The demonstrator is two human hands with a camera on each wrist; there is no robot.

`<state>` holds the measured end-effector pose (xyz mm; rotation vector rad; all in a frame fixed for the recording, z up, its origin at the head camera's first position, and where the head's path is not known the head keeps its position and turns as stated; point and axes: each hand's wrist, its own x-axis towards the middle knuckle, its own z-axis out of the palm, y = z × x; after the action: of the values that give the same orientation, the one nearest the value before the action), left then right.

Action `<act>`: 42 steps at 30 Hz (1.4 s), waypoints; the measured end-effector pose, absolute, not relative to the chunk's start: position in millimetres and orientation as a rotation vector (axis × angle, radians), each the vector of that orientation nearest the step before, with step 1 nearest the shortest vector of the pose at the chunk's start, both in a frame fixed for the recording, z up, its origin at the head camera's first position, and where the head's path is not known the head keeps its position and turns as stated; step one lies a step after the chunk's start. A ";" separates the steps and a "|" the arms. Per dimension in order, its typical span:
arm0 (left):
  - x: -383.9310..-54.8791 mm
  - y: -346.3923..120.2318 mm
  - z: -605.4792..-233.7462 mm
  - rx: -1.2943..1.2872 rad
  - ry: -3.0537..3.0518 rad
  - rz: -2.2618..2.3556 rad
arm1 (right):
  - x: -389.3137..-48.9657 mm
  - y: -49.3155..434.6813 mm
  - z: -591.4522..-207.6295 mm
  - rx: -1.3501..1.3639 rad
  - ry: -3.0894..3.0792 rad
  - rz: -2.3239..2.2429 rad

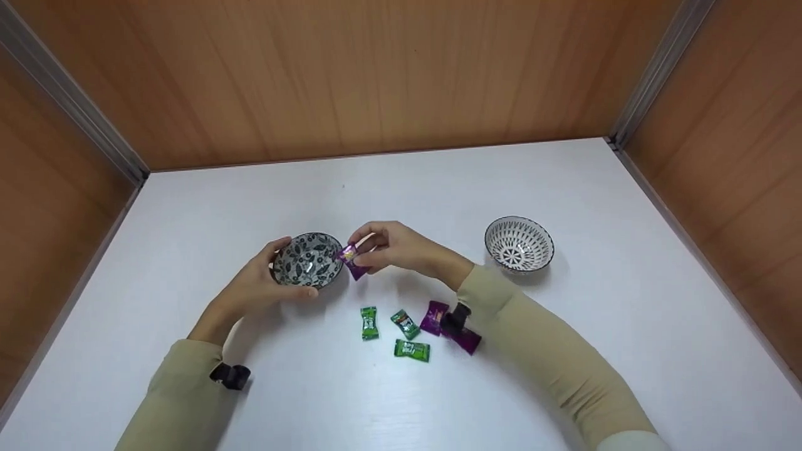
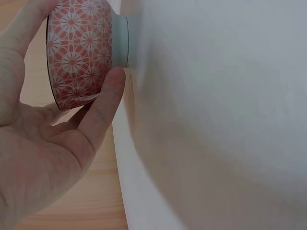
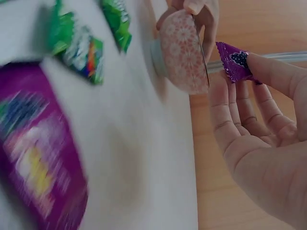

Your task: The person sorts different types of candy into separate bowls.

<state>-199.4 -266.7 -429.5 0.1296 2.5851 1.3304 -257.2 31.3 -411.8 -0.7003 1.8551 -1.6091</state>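
Note:
My left hand point(image 1: 257, 285) holds a small bowl point(image 1: 308, 262) by its sides, thumb at the near side and fingers at the far side. Its inside has a dark floral pattern, while the outside point(image 2: 79, 52) is red with white flowers in the left wrist view. Between thumb and fingers, my right hand point(image 1: 407, 247) pinches a purple wrapped candy point(image 1: 353, 262) close to the bowl's right rim. A dark berry print shows on the wrapper point(image 3: 235, 62) in the right wrist view. No candy shows inside the bowl.
Three green wrapped candies point(image 1: 369, 323) lie on the white table point(image 1: 388, 413) in front of the hands. Two purple candies point(image 1: 433, 317) lie beside them, partly under the right wrist's black camera. A second patterned bowl point(image 1: 519, 245) stands to the right. Wooden panels point(image 1: 376, 75) enclose the table.

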 end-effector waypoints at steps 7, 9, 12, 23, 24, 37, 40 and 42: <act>-198.1 -266.6 -430.6 0.116 2.561 1.340 | -257.0 -8.9 -411.0 -0.639 1.812 -1.678; -198.0 -266.6 -430.0 0.121 2.552 1.348 | -256.8 -18.9 -411.5 -0.615 1.829 -1.695; -197.9 -267.4 -429.0 0.135 2.537 1.365 | -256.9 -32.0 -412.2 -0.589 1.844 -1.723; -199.4 -269.3 -430.2 0.141 2.527 1.384 | -257.9 -52.4 -416.5 -0.513 1.870 -1.791; -199.2 -269.3 -430.4 0.142 2.523 1.392 | -258.0 -53.0 -417.1 -0.511 1.874 -1.788; -199.2 -268.6 -430.4 0.142 2.514 1.421 | -256.8 -52.4 -418.0 -0.545 1.806 -1.816; -198.4 -268.3 -431.4 0.139 2.515 1.427 | -255.9 -51.9 -419.1 -0.551 1.789 -1.826; -197.6 -268.5 -433.2 0.140 2.515 1.426 | -254.7 -51.4 -420.6 -0.553 1.784 -1.830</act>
<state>-197.6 -268.5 -433.2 0.1395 2.5150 1.4257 -254.7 -51.4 -420.6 -0.5528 1.7838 -1.8296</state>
